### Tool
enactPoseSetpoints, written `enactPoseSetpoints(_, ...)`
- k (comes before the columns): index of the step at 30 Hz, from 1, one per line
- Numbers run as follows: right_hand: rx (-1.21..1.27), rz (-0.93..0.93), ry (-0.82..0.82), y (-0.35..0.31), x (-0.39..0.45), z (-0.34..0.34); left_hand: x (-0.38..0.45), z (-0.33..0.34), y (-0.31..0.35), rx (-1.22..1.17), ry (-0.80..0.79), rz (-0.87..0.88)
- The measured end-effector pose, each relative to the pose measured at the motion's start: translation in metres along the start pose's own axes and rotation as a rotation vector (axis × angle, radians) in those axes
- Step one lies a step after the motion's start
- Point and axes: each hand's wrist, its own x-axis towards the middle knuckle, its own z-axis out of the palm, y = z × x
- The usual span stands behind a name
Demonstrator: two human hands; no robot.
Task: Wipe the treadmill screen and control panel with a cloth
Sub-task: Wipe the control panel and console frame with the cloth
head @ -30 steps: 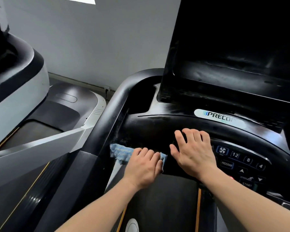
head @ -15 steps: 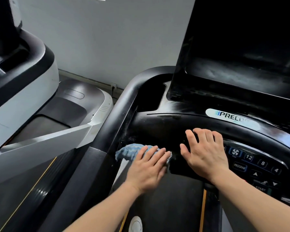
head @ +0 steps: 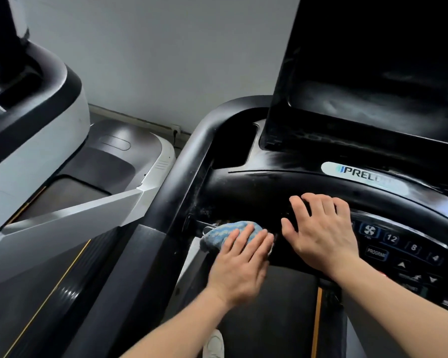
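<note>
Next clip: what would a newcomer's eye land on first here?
The two bare hands at the centre: the left hand presses a blue cloth against the treadmill console's lower left edge, and the right hand rests flat beside the keypad. Above them looms the big dark screen, streaked with smears, upper right. A second, white treadmill stands on the left.
</note>
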Motion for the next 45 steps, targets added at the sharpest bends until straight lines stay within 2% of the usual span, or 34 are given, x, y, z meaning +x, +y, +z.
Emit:
enactPoseSetpoints(1, 0.0, -0.001, 0.003, 0.0, 0.0, 0.0, -0.004, -0.005, -0.021, 0.032, -0.014, 0.08)
enactPoseSetpoints(3, 0.004, 0.0, -0.002, -0.001, 0.0, 0.0, -0.007, -0.016, -0.063, 0.084, -0.06, 0.088)
enactPoseSetpoints(5, 0.007, -0.003, -0.012, -0.002, 0.0, 0.0, -0.004, -0.025, -0.084, 0.104, -0.079, -0.034)
enactPoseSetpoints(8, 0.013, -0.004, -0.025, -0.003, 0.001, 0.0, 0.012, -0.032, -0.077, 0.162, -0.127, -0.249)
enactPoseSetpoints(10, 0.017, -0.003, -0.034, -0.003, 0.001, -0.001, 0.03, -0.039, -0.072, 0.251, -0.276, -0.308)
enactPoseSetpoints(13, 0.022, -0.005, -0.036, -0.002, 0.002, -0.002, 0.058, -0.054, -0.074, 0.292, -0.561, -0.247)
enactPoseSetpoints(15, 0.025, 0.0, -0.044, -0.002, 0.0, -0.003, 0.067, -0.057, -0.073, 0.296, -0.661, -0.245)
enactPoseSetpoints(16, 0.028, 0.001, -0.048, -0.002, -0.001, -0.003, 0.063, -0.057, -0.071, 0.307, -0.616, -0.237)
enactPoseSetpoints(18, 0.039, -0.001, -0.041, -0.002, -0.002, -0.004, 0.042, -0.049, -0.062, 0.273, -0.402, -0.256)
enactPoseSetpoints(21, 0.057, -0.002, -0.029, -0.003, -0.001, -0.005, 0.0, -0.025, -0.047, -0.072, 0.036, -0.415)
enactPoseSetpoints(22, 0.059, -0.003, -0.028, -0.003, 0.0, -0.004, -0.01, -0.021, -0.042, -0.169, 0.099, -0.455)
enactPoseSetpoints(23, 0.059, -0.005, -0.029, -0.003, 0.0, -0.004, -0.017, -0.019, -0.038, -0.208, 0.117, -0.444)
enactPoseSetpoints(26, 0.066, -0.003, -0.021, -0.002, 0.0, -0.003, -0.026, -0.023, -0.053, -0.183, 0.147, -0.215)
enactPoseSetpoints(28, 0.072, -0.001, -0.008, -0.002, -0.001, -0.002, -0.017, -0.033, -0.075, -0.181, 0.131, -0.156)
enactPoseSetpoints(30, 0.076, 0.003, -0.001, -0.002, -0.001, -0.001, 0.007, -0.045, -0.094, -0.138, 0.073, -0.281)
enactPoseSetpoints(34, 0.082, 0.005, 0.0, -0.002, -0.001, -0.001, 0.064, -0.062, -0.089, 0.024, -0.11, -0.669)
enactPoseSetpoints(36, 0.085, 0.006, 0.004, -0.002, -0.001, -0.001, 0.082, -0.065, -0.086, -0.144, -0.018, -0.904)
enactPoseSetpoints(38, 0.085, 0.006, 0.009, -0.003, 0.0, 0.0, 0.087, -0.061, -0.081, -0.302, 0.021, -1.01)
enactPoseSetpoints(40, 0.079, 0.002, 0.016, -0.002, 0.0, 0.001, 0.082, -0.057, -0.08, -0.28, -0.131, -0.907)
enactPoseSetpoints(45, 0.08, -0.002, 0.006, -0.001, 0.0, 0.001, 0.093, -0.061, -0.098, -0.076, -0.709, -0.681)
